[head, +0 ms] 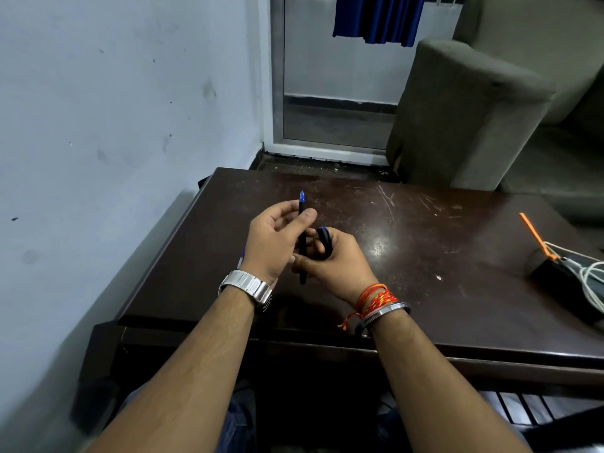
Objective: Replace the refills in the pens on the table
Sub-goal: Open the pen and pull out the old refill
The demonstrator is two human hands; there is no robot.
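The left grip (274,240) is clamping round the pen (303,245), thumb pressing the barrel against the curled fingers, and is holding it nearly upright above the desk (425,256) so that the blue tip (301,195) is sticking out above the fingers and pointing away from the person. That posture is probably leaving both ends of the barrel free to work on. Just to the right of it and touching it, the right grip (336,259) is curling round a short dark piece (325,238) with a blue edge, likely a cap or a barrel section of the pen, though it cannot be told which. Its thumb is reaching across to the pen's lower end, seemingly steadying it while the spare part is being kept out of the way in the palm. Whether a refill is sitting inside the barrel is not showing. A metal watch (248,286) is sitting on the wrist behind the left grip, and red threads and bangles (376,300) are circling the wrist behind the right grip. Beneath both grips the dark, scratched desk is lying. Well off to the right of the right grip an orange stick (536,237) and white cables (588,276) are resting on a black object (555,276). Beyond the grips, past the desk's far edge, a grey sofa arm (464,109) is standing.
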